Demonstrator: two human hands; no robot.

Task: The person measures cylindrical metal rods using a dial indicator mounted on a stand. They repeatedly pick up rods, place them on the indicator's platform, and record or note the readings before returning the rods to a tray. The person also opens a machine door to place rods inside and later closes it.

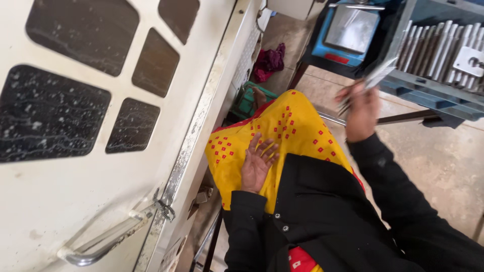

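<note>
My left hand (257, 163) rests open on my lap, fingers spread on yellow cloth with red square dots (292, 126). My right hand (360, 111) is raised and shut on a thin metal part (379, 74), blurred by motion, just in front of a blue crate (428, 90). Several grey metal bars (436, 48) lie side by side in that crate, with a flat notched metal plate (470, 60) on top. Both arms wear black sleeves.
A white machine door (91, 201) with dark speckled windows and a metal handle (108, 239) fills the left. A blue scale with a steel pan (350, 30) stands at the top. A maroon rag (269, 60) and a green crate (247, 100) lie on the concrete floor.
</note>
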